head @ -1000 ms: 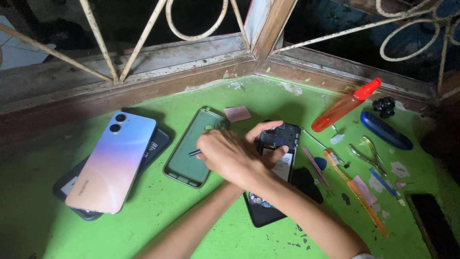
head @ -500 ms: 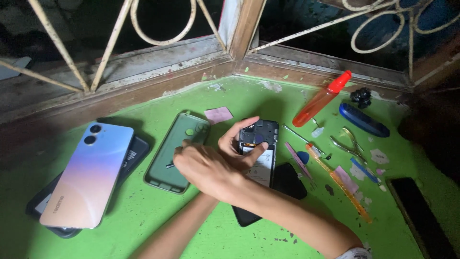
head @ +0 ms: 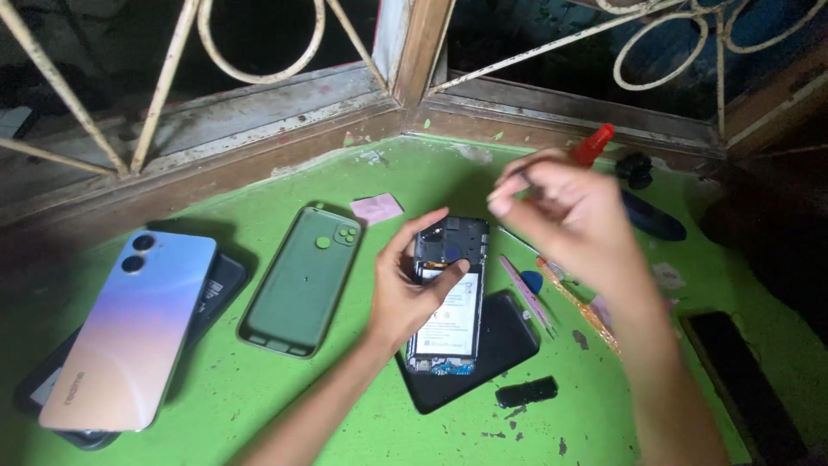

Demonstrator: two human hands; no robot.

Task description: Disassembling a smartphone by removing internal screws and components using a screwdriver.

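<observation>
Head view: opened phone, back removed, at centre on green desk, gripped along its 9 o'clock edge by left hand. Right hand, raised at 2 o'clock, pinches a thin tool, partly hidden. Green case lies at 9 o'clock; pale phone beyond it.

Scuffed green table: phones, green case, pink pad, tools.
</observation>
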